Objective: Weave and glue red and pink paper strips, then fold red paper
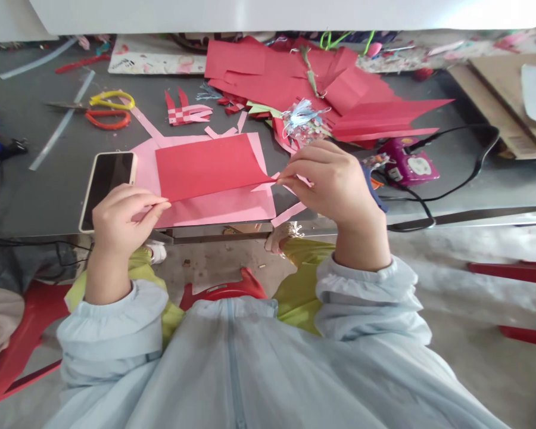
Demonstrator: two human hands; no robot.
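Observation:
A sheet of red paper (209, 167) is held by its two near corners, its near edge raised a little. My left hand (127, 214) pinches the near left corner between thumb and fingers. At the near right corner, my right hand (330, 179) grips the same sheet in a pinch. Beneath it lies pink paper (218, 211), which sticks out along the front and the sides. Narrow pink strips (288, 213) lie around the right hand. A phone (109, 179) with a pale case rests on the table, partly behind my left hand.
Scissors (109, 110) with yellow and orange handles lie at the left. Woven pink-and-red paper (187, 110) sits behind the sheet. A heap of red paper (286, 77) covers the back. A purple box (411, 161) with a black cable (482, 170) and cardboard (504, 113) occupy the right.

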